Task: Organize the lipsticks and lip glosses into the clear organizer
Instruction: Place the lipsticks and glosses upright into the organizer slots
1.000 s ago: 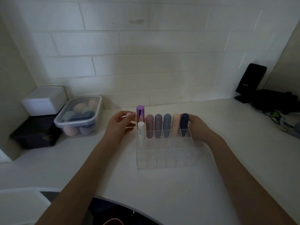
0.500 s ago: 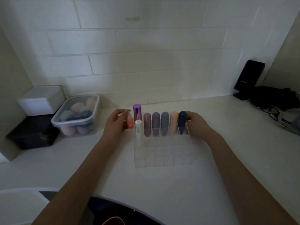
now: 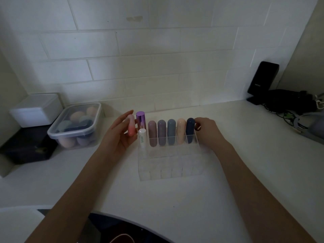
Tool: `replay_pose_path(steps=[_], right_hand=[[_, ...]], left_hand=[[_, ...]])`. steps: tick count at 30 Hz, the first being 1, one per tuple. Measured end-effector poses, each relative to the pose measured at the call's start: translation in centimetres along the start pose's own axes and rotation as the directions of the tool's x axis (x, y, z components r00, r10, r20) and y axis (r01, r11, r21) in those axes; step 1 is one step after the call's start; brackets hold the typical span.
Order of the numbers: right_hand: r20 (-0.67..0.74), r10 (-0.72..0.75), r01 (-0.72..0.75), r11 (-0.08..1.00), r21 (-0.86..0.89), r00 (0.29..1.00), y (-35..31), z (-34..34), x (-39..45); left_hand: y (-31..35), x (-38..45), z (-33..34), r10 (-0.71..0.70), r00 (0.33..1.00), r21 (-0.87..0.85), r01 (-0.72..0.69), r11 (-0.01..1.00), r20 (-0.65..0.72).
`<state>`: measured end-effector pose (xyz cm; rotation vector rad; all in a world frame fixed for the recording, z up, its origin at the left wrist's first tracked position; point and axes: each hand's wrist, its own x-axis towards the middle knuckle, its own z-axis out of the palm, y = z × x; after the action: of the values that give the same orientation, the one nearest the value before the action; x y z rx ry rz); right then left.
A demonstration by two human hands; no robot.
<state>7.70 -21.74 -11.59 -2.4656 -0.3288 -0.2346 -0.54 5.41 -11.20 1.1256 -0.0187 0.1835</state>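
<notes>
My left hand (image 3: pixel 119 135) holds a pink lipstick tube (image 3: pixel 131 125) upright, fingers curled behind it and the thumb against its front, just to the left of the clear organizer (image 3: pixel 169 161). The tube is outside the organizer, close beside a tall purple tube (image 3: pixel 140 120) that stands in the back row's left end.

The clear organizer sits on the white countertop (image 3: pixel 228 190) in front of me, a stepped acrylic box divided into small square slots. Its back row holds, from left to right, the purple tube, a mauve lipstick (image 3: pixel 152 133), a dusty violet lipstick (image 3: pixel 161 132), a grey-blue lipstick (image 3: pixel 171 131), a peach lipstick (image 3: pixel 181 130) and a navy lipstick (image 3: pixel 190 129), all upright. A white lip balm with green lettering (image 3: pixel 142 138) stands in the slot just in front of the purple tube.

My right hand (image 3: pixel 208 132) is at the organizer's back right corner, fingers curled, fingertips (image 3: pixel 197 122) touching the navy lipstick near its top; I cannot tell whether they pinch it.

Against the tiled wall on the left stand a lidded clear container of makeup sponges (image 3: pixel 75 126), a white box (image 3: pixel 36 109) and a dark box (image 3: pixel 28 148) beneath it. At the far right are a black device (image 3: pixel 263 78) and tangled cables (image 3: pixel 289 109).
</notes>
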Motion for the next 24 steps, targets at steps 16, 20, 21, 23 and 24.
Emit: replay_pose_path(steps=[16,20,21,23,24], right_hand=[[-0.048,-0.349,0.274,0.637,0.721,0.936,-11.0,-7.2,-2.4],[-0.075,-0.372,0.292,0.573,0.765,0.925,-12.2,-7.6,-2.8],[-0.077,-0.372,0.293,0.569,0.769,0.925,-12.3,-7.7,-2.8],[-0.082,-0.358,0.282,0.552,0.785,0.930,-12.3,-7.8,-3.0],[-0.088,-0.345,0.275,0.542,0.794,0.934,-12.3,-7.8,-3.1]], left_hand=[[5.5,-2.4,5.3,0.572,0.816,0.756,-0.423,0.500,0.079],[6.4,-3.6,7.7,0.565,0.762,0.854,-0.489,0.179,0.317],[6.3,-3.9,8.0,0.574,0.752,0.855,-0.493,0.164,0.324],[6.0,-4.3,8.2,0.584,0.744,0.858,-0.491,0.151,0.324],[5.8,-4.5,8.2,0.587,0.740,0.860,-0.491,0.136,0.329]])
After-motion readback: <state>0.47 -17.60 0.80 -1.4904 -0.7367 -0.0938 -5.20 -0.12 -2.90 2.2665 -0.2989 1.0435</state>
